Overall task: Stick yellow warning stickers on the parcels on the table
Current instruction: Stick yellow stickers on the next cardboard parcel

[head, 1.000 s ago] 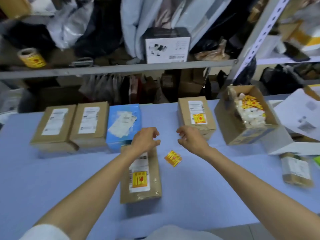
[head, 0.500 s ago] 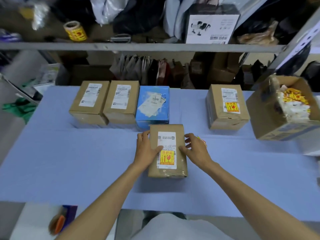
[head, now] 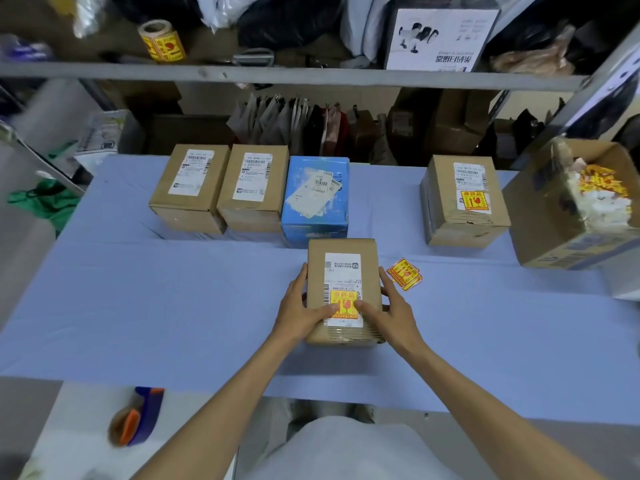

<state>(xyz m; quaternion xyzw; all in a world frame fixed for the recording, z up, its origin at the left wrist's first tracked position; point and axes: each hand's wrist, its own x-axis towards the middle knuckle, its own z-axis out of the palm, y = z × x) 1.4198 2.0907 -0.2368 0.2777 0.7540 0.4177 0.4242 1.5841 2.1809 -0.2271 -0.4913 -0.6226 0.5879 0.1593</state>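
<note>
A brown parcel point(head: 367, 271) lies in the middle of the blue table point(head: 138, 306), with a yellow warning sticker point(head: 343, 300) on its white label. My left hand point(head: 302, 308) holds its left side and my right hand point(head: 393, 308) its right side. Both thumbs press on the sticker's lower edge. Loose yellow stickers point(head: 404, 274) lie just right of the parcel. At the back stand two brown parcels point(head: 189, 185) point(head: 252, 187) and a blue parcel point(head: 317, 195) with no yellow sticker showing. A brown parcel point(head: 464, 216) at the back right carries a yellow sticker point(head: 474, 201).
An open cardboard box point(head: 554, 230) with sticker scraps stands at the right edge. A roll of yellow stickers point(head: 162, 41) sits on the shelf point(head: 277, 76) behind the table. A tape dispenser point(head: 138, 415) lies on a white surface at the lower left.
My hands came down from above the parcel onto its two sides, then both thumbs slid onto the yellow sticker. The loose stickers stay right of the parcel.
</note>
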